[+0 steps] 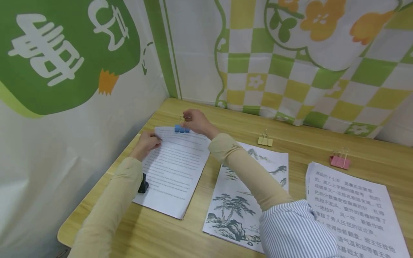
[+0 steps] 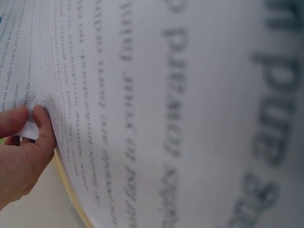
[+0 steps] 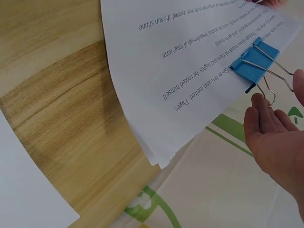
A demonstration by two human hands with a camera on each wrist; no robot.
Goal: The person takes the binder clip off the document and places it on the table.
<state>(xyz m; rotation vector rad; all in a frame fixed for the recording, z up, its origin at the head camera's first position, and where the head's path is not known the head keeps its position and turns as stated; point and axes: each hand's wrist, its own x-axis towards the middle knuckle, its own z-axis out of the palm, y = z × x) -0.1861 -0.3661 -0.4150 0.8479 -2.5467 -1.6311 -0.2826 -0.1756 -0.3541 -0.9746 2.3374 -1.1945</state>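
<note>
A stack of printed sheets lies at the table's left side, its upper part lifted and bowed. My left hand grips the sheets' left edge; in the left wrist view the thumb and fingers of that left hand pinch the paper. At the top edge sits a blue binder clip, its jaws over the sheets. My right hand is at the clip's wire handles. In the right wrist view, thumb and fingers of the right hand are on opposite sides of the handles.
A landscape-print stack lies in the middle, under the right forearm. A yellow binder clip stands behind it. Farther right are large-print sheets and a pink binder clip. A small black object sits by the left forearm.
</note>
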